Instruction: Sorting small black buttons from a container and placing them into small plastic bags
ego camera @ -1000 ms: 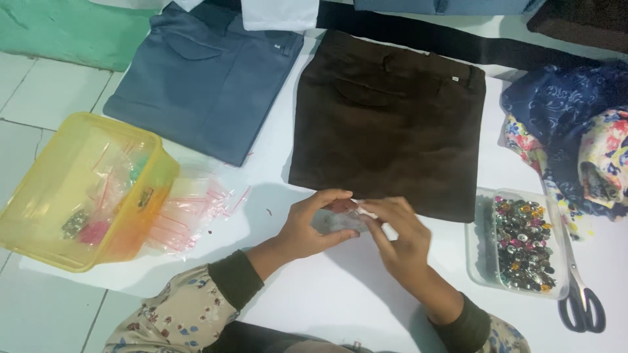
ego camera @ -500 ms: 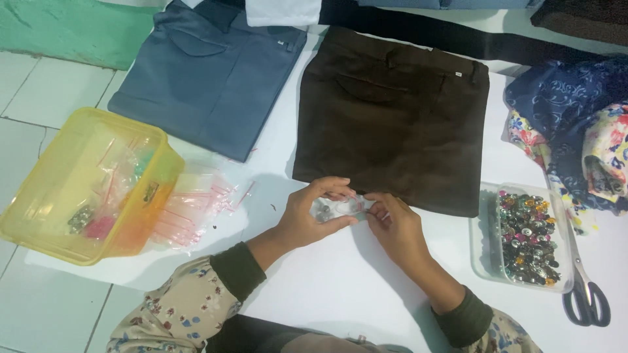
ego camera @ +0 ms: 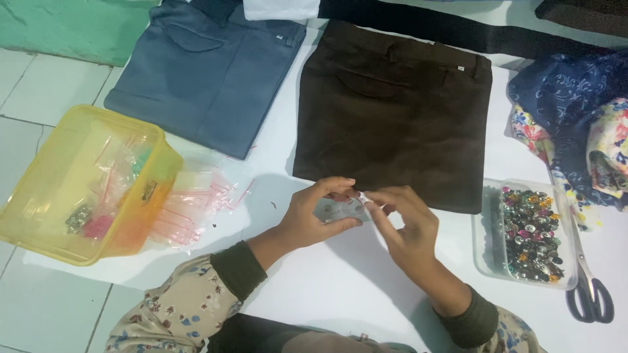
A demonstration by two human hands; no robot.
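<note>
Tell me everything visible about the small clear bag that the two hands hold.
The small clear bag looks like thin, glossy plastic, with something greyish inside that is too small to identify. The left hand pinches it from the left, the right hand touches its right end. It is held just above the white sheet, before the brown trousers.

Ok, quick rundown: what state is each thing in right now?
Small clear bag: pinched between left hand and right hand.
Yellow tub: open, tilted, packets inside.
Clear tray: open, filled with buttons.
Scissors: closed, lying flat.
Brown trousers: folded, flat.
Blue trousers: folded, flat.
Loose zip bags: piled beside the tub.
</note>
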